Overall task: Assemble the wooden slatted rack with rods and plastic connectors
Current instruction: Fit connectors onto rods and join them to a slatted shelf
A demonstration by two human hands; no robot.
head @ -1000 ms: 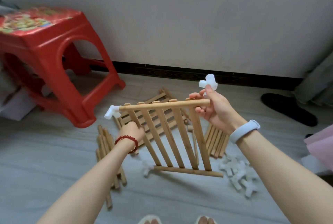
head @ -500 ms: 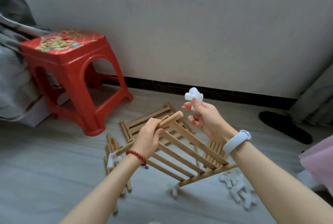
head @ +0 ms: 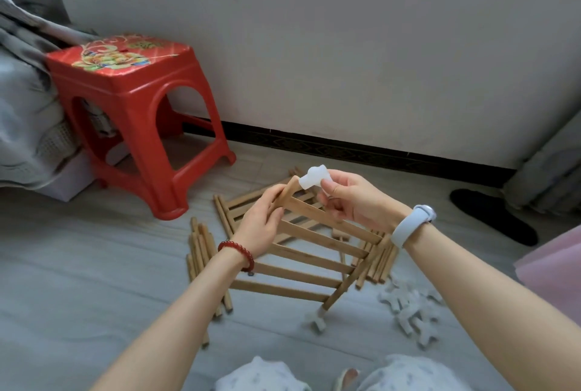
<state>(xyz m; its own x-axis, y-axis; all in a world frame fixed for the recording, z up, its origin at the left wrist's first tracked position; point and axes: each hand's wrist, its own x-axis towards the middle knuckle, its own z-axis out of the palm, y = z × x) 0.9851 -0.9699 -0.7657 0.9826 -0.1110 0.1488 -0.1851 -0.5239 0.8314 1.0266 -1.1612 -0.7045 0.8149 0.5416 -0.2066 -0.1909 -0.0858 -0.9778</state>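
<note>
Grey floor (head: 94, 265), wall behind: my left hand (head: 261, 224) is gripping the slatted panel (head: 301, 261); my right hand (head: 355, 199) is pinching a connector (head: 312, 177), needing alignment onto the rail end.

The left hand (head: 262, 222) grips the slatted panel (head: 301, 261) near its upper rod end; the right hand (head: 352, 199) pinches a white connector (head: 314, 177) touching that end, right of the red stool (head: 138, 114).
</note>
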